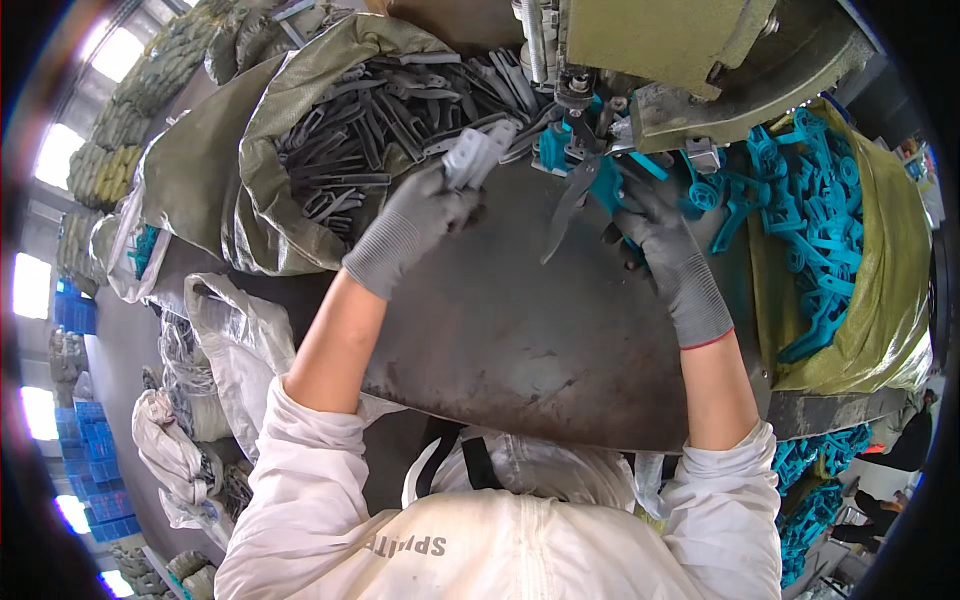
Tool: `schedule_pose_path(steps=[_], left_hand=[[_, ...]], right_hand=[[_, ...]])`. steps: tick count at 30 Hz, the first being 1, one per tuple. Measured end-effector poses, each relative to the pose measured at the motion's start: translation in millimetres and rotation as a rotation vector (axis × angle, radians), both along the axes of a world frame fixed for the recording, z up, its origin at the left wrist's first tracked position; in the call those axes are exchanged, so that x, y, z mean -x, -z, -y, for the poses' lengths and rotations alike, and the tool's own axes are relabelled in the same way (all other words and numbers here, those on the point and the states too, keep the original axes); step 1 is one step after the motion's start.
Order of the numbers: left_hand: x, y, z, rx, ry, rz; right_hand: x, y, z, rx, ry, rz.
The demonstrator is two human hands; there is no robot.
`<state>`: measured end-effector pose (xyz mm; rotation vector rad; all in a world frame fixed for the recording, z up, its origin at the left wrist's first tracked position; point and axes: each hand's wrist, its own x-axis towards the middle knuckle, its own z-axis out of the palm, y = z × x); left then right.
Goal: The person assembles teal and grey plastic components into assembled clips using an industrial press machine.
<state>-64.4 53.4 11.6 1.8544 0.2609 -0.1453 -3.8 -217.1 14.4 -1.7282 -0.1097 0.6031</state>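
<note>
Head view shows, furthest to the left of both hands, an olive woven sack full of dark grey plastic strips [370, 130], its open mouth lying just beyond the left hand. The left hand [415, 225], in a grey knitted glove, is closed around a pale grey flat plastic piece [476, 155], gripping its lower end so the rest sticks up past the fingers. The piece looks light and stiff, probably smooth enough to slip, so a pinch across its flat faces near the middle should hold it best. Between the hands lies a dark steel work plate [520, 320]. The right hand [650, 235], gloved alike, pinches a thin dark grey blade-shaped strip joined to a teal plastic part [580, 195] beneath the green press machine [670, 50]. Right of that hand sits an olive sack of teal plastic clips [815, 220].
</note>
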Motion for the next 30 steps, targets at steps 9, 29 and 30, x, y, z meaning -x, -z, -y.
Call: schedule_pose_path(steps=[9, 29, 30], left_hand=[[14, 38, 62, 0.755, 0.081, -0.107], [21, 47, 57, 0.613, -0.169, -0.072], [21, 44, 53, 0.631, -0.142, -0.099]], right_hand=[[-1, 20, 4, 0.014, -0.054, -0.045], [-42, 64, 92, 0.972, 0.161, 0.823], [-55, 79, 128, 1.035, 0.237, 0.885]])
